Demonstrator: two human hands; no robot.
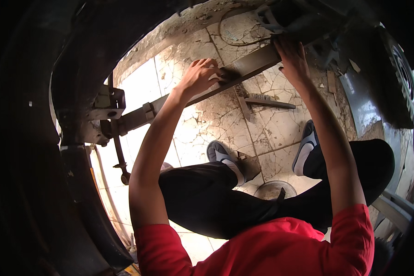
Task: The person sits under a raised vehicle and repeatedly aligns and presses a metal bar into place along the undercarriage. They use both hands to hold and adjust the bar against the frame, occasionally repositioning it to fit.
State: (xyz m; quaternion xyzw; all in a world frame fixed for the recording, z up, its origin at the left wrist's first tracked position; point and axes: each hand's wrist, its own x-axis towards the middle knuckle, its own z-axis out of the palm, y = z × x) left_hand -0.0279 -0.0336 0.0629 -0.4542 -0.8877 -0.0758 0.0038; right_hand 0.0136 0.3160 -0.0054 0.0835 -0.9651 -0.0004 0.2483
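Note:
A long grey metal beam [253,64] runs slantwise across in front of me, under a vehicle-like frame. My left hand [200,78] is at its middle, fingers bent and apart, the tips close to a dark blurred patch on the beam. Whether that patch is a shadow, a stain or a thing under the fingers, I cannot tell. Further along to the right, my right hand [292,57] lies over the beam with its fingers stretched out; the fingertips are partly lost in shade. Below the beam a brush [270,102] with a dark handle and pale bristles lies on the floor.
The floor is cracked pale tile [280,124]. A bracket with a bolted joint [108,110] holds the beam's left end beside a large dark panel. A thin curved hose [234,43] lies beyond the beam. Between my feet sit a round metal dish [280,186] and a dark block [250,168].

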